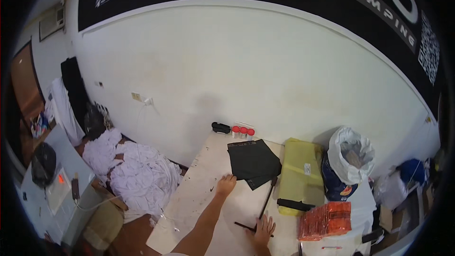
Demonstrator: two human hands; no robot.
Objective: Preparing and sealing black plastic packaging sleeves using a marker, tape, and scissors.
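Observation:
Several flat black sheets (252, 162) lie overlapped on the white table, at odd angles to one another. My left hand (226, 185) is at their lower left corner, its fingers curled together on the edge of a sheet. Nearer to me, my right hand (264, 230) rests low on the table with its fingers spread. It lies over the lower end of a thin black T-shaped rod (267, 202), covering part of the crossbar. The rod's long part runs up toward the sheets.
A yellow wrapped bundle (298, 168), a white open sack (348, 161) and orange packs (326, 220) stand on the right. Red-capped containers (243, 131) and a black object (220, 127) sit at the back edge. White cloth (142, 175) is heaped on the left beyond the table.

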